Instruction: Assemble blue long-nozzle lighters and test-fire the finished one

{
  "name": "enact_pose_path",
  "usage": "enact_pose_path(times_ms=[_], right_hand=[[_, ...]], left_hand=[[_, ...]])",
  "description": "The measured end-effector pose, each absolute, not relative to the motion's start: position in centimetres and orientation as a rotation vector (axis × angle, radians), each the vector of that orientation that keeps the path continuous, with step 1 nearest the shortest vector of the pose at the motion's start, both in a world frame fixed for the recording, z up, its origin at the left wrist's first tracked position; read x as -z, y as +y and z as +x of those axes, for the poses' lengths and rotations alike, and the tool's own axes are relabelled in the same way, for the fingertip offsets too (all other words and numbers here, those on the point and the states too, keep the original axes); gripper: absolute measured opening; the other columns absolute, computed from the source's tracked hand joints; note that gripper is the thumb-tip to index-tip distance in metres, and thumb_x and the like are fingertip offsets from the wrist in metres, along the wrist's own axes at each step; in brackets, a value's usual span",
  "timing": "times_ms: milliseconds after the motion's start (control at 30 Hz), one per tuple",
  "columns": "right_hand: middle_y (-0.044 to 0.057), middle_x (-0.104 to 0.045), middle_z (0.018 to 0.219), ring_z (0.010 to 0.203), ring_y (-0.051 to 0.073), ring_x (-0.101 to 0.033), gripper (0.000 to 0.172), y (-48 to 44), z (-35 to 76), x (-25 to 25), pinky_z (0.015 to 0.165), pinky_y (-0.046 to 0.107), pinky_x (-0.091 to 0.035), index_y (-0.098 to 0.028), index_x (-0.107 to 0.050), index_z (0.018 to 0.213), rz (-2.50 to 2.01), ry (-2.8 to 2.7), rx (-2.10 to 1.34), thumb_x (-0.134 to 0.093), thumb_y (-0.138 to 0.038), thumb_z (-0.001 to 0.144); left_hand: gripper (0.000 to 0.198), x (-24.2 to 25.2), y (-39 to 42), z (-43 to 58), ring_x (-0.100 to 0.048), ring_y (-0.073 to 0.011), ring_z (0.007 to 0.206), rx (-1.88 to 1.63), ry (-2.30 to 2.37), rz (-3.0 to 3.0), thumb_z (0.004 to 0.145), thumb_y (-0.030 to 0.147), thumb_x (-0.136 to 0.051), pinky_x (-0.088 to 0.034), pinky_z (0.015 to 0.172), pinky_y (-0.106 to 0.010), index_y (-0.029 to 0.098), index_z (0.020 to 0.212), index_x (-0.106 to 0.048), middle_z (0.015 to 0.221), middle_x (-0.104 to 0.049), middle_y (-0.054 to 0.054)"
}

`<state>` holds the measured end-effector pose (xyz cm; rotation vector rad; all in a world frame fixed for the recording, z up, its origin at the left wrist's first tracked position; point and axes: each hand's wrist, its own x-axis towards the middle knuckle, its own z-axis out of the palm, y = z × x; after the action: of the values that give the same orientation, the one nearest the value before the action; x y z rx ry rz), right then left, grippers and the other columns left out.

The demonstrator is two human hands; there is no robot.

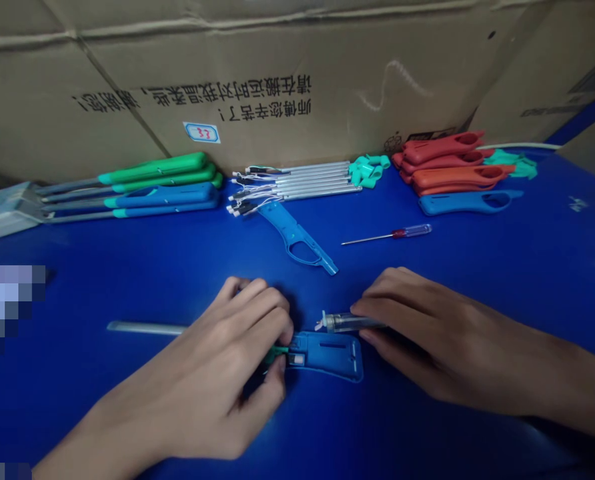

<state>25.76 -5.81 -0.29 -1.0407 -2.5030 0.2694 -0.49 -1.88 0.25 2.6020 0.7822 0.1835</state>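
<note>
My left hand (pixel 227 360) is closed around a blue lighter handle half (pixel 330 357), which lies with its hollow side up. A green trigger (pixel 276 355) and a small black-and-white igniter part (pixel 296 359) show between my thumb and fingers. From the far side of this hand a metal tube (pixel 145 327) sticks out to the left. Just right of the handle half, my right hand (pixel 422 333) pinches a clear fuel tank (pixel 345 323), its valve end pointing left. The tank hangs slightly apart from the shell. My palms hide the rest of both parts.
Another blue handle half (pixel 297 237) lies beyond my hands, near a screwdriver (pixel 392 235). Behind are metal tubes with wires (pixel 317 181), green triggers (pixel 370 171), red handle halves (pixel 447 160) and finished-looking lighters (pixel 162 193). A cardboard box (pixel 257 60) walls off the back.
</note>
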Motion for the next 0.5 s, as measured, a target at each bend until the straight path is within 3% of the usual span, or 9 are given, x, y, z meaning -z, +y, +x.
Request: enact_pose_path(times_ms=[500], right_hand=[[0.01, -0.062, 0.096, 0.09, 0.02, -0.057, 0.017, -5.66, 26.02, 0.63, 0.08, 0.036, -0.049, -0.009, -0.063, 0.108, -1.033, -2.52, -0.311, -0.053, -0.012, 0.094]], left_hand=[[0.003, -0.19, -1.82, -0.4, -0.043, -0.0223, 0.082, -0.265, 0.761, 2.668, 0.081, 0.017, -0.053, -0.033, 0.078, -0.043, 0.017, 0.083, -0.055, 0.084, -0.053, -0.005]])
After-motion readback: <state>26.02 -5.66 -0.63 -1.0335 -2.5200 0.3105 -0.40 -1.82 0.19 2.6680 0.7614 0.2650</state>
